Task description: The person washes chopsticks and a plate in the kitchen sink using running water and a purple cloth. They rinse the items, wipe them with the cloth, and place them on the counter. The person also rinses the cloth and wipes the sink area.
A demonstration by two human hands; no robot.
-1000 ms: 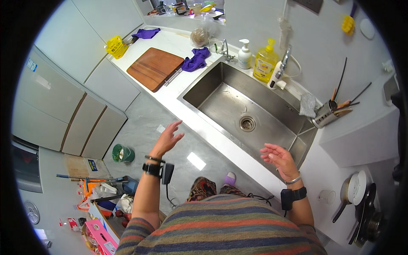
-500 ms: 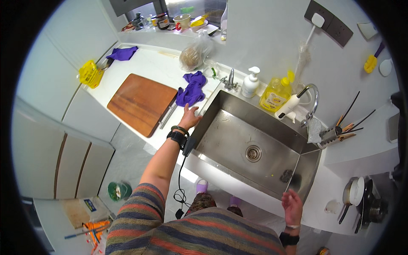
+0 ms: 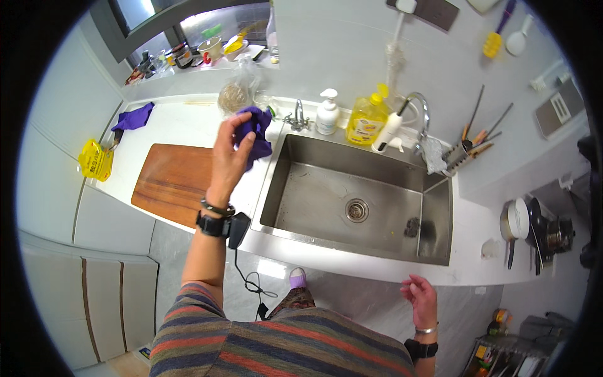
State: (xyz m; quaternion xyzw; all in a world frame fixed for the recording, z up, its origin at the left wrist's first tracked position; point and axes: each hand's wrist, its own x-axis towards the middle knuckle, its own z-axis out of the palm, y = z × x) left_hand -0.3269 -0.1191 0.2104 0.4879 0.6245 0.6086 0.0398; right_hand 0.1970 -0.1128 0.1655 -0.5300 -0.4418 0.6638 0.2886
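A crumpled purple cloth (image 3: 260, 141) is in my left hand (image 3: 227, 157), gripped between thumb and fingers above the counter, left of the sink. Just under that wrist lies a brown wooden cutting board (image 3: 169, 179), partly hidden by my arm. My right hand (image 3: 421, 296) hangs in front of the counter's near edge, fingers loosely bent and apart, with nothing in it. To the right of the cloth is the steel sink (image 3: 314, 188), its round drain and a dark scrubber (image 3: 412, 227) in view.
Behind the sink stand a small tap (image 3: 298, 116), a white pump bottle (image 3: 327, 113), a yellow detergent bottle (image 3: 367, 119) and a tall curved faucet (image 3: 424, 119). A utensil holder (image 3: 458, 156) is at the right. Another purple cloth (image 3: 134, 117) lies far left near a yellow bag (image 3: 97, 160).
My left hand has closed on the purple cloth and picked it up from beside the cutting board. My right hand has moved from the sink's near right edge to in front of the counter.
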